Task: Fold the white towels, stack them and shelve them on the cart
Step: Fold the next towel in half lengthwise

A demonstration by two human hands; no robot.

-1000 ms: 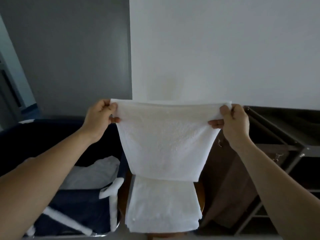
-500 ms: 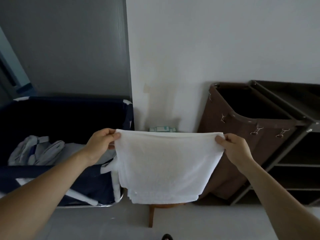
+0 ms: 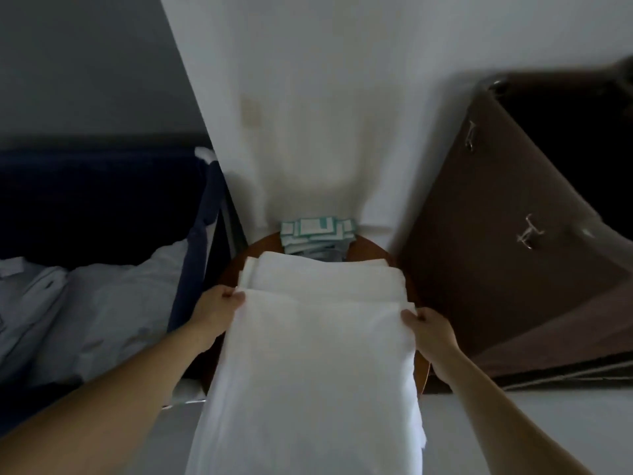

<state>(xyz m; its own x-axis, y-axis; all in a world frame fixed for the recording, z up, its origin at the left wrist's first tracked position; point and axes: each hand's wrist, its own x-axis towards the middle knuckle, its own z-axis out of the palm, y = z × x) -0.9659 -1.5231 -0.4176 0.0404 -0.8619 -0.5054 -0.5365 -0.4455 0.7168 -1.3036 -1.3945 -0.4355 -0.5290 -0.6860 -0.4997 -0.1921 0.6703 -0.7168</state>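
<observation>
– Where does the job stand?
– About midway, I judge. Your left hand (image 3: 219, 305) and right hand (image 3: 431, 332) each pinch a far corner of a white towel (image 3: 315, 389). It drapes toward you over the folded stack (image 3: 325, 279) on the round wooden table (image 3: 371, 250).
– What's left?
– This towel needs its last fold. More pale linen (image 3: 102, 303) lies in the navy bin (image 3: 102, 193) at nine o'clock. The brown cart bag (image 3: 496, 252) stands at two o'clock, its shelves out of view, so shelving looks undone.
</observation>
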